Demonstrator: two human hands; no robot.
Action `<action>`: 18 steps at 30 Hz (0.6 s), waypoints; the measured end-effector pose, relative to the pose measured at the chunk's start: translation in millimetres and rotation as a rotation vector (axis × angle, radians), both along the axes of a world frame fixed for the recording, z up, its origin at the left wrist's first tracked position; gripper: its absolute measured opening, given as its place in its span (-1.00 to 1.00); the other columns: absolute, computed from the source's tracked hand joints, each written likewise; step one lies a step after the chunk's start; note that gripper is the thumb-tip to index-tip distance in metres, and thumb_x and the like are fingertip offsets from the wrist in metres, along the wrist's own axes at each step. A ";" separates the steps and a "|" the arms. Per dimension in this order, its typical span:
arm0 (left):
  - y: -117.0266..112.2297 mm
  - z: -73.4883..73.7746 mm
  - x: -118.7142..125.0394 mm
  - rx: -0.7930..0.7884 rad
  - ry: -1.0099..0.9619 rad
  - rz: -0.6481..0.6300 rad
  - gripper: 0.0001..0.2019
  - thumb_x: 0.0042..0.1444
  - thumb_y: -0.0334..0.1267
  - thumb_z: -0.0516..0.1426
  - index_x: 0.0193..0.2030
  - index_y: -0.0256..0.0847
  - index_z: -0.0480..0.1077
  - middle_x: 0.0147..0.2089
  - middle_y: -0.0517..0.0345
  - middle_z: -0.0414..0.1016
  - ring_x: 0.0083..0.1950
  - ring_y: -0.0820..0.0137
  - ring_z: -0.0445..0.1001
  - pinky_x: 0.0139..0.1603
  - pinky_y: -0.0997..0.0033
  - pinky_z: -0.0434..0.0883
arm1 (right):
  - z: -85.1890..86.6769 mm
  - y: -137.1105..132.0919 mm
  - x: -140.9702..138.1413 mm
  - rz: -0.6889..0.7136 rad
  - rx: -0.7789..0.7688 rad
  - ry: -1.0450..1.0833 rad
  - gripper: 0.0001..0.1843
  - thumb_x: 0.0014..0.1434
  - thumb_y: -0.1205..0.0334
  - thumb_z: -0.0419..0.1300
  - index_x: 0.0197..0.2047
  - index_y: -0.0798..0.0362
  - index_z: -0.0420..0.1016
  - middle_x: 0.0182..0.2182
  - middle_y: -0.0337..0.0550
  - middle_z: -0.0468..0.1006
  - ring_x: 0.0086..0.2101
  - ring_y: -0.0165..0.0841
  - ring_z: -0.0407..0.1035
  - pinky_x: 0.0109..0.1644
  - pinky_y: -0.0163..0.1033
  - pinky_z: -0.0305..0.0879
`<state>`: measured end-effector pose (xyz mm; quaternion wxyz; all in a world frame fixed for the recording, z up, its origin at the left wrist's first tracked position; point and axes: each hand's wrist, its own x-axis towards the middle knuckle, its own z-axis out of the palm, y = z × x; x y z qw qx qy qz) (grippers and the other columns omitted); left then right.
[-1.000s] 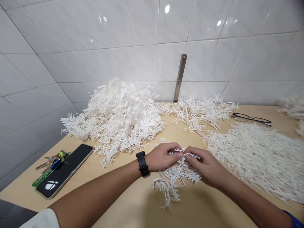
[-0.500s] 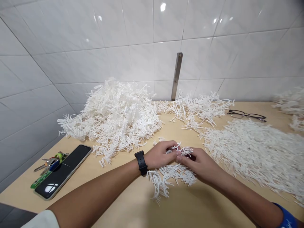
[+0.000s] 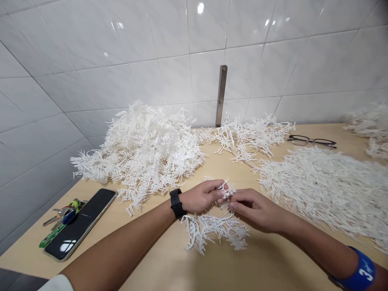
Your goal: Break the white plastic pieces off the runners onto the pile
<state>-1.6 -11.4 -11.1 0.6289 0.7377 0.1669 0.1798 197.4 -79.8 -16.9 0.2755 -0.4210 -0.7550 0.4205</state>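
Head view: the left hand [image 3: 201,197] is clenched in a pinch, with thumb and fingertips closed on a small tuft of white branched strands [image 3: 226,190] above the middle of the bench [image 3: 257,264]. The right hand [image 3: 254,210] stands just beside that tuft, fingers curled toward it and thumb beneath them; whether it grasps a strand cannot be determined from this view. A loose clump of the same strands [image 3: 214,232] rests on the bench directly below both hands, near the front edge and apart from the held tuft, with a thin strand possibly bridging the gap. This separation marks the held tuft as a distinct portion. A large mounded heap [image 3: 139,145] occupies the rear edge left of centre. A thinner spread [image 3: 245,139] extends along the rear edge to its right, and a broad flattened mat [image 3: 327,190] covers the right side. Eyeglasses [image 3: 311,141] lie near the rear right corner. A smartphone [image 3: 80,224] lies face up near the left edge, beside a bunch of keys [image 3: 65,213]. A black wristwatch [image 3: 176,203] is on the left wrist, and a blue numbered wristband [image 3: 354,268] is on the right.
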 end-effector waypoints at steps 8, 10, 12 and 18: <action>-1.2 -1.6 3.4 -0.223 -0.086 0.200 -0.58 0.07 0.10 0.23 -0.34 -0.24 0.26 -0.47 0.24 0.31 -0.40 0.49 0.26 -0.26 0.42 0.23 | 10.6 2.5 8.5 -0.342 0.217 -0.113 -0.71 0.27 0.19 0.03 -0.49 0.02 0.28 -0.55 -0.24 0.34 -0.48 -0.36 0.21 -0.39 -0.25 0.11; -2.3 -1.4 4.7 -0.240 -0.096 0.259 -0.59 0.06 0.08 0.25 -0.36 -0.24 0.25 -0.51 0.27 0.29 -0.43 0.52 0.24 -0.29 0.44 0.21 | 12.4 6.7 16.7 -0.525 0.264 -0.190 -0.79 0.20 0.24 0.04 -0.47 0.01 0.28 -0.56 -0.24 0.35 -0.48 -0.34 0.22 -0.40 -0.24 0.10; -2.5 -0.6 5.4 -0.230 -0.094 0.313 -0.59 0.04 0.08 0.25 -0.36 -0.23 0.25 -0.53 0.30 0.28 -0.46 0.54 0.21 -0.32 0.45 0.20 | 12.2 12.0 25.6 -0.657 0.275 -0.286 -0.88 0.15 0.27 0.06 -0.44 0.00 0.31 -0.54 -0.23 0.37 -0.48 -0.31 0.25 -0.39 -0.22 0.10; -1.1 -1.4 5.8 -0.179 -0.086 0.388 -0.63 0.05 0.03 0.24 -0.36 -0.24 0.25 -0.52 0.28 0.29 -0.46 0.55 0.24 -0.35 0.48 0.21 | 13.1 15.4 31.3 -0.750 0.515 -0.411 -0.80 0.07 0.40 0.02 -0.29 0.01 0.42 -0.26 -0.06 0.54 -0.19 -0.13 0.38 -0.12 -0.07 0.17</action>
